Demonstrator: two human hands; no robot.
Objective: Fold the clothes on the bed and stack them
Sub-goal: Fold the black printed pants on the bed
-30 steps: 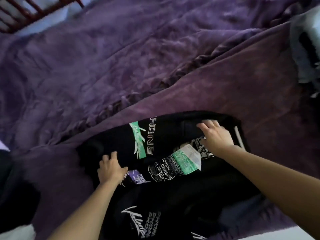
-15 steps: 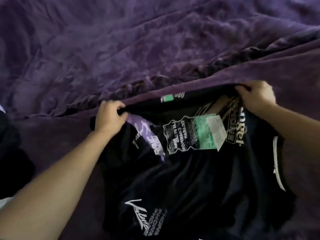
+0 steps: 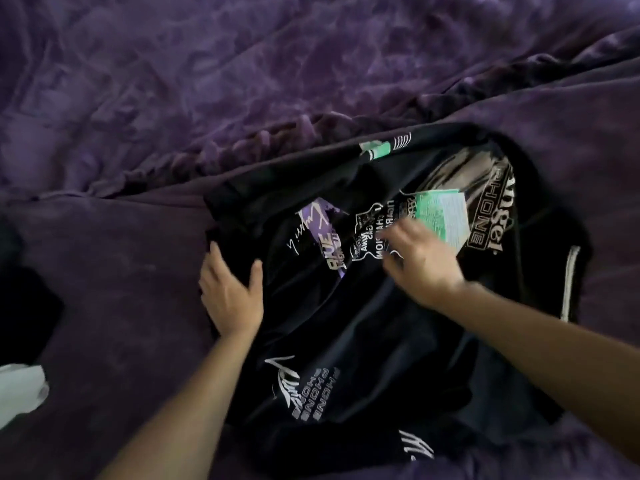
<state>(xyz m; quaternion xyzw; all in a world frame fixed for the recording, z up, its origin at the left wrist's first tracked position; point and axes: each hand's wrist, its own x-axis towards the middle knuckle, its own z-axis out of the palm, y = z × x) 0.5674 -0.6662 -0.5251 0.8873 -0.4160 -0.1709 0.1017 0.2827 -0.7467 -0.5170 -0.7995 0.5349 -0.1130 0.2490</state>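
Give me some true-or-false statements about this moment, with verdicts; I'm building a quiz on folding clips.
1. The black garment lies on a purple blanket. True.
2. The left hand lies flat at the garment's left edge. True.
3. The right hand grips the garment's right hem. False: it is over the printed middle, apart from the white stripe at the right.
4. The garment is plain. False: it bears white lettering and a green patch.

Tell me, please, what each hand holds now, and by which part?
Nothing is plainly held. The left hand lies flat on the shirt's left edge; the right hand, blurred, is over its print with loose fingers.
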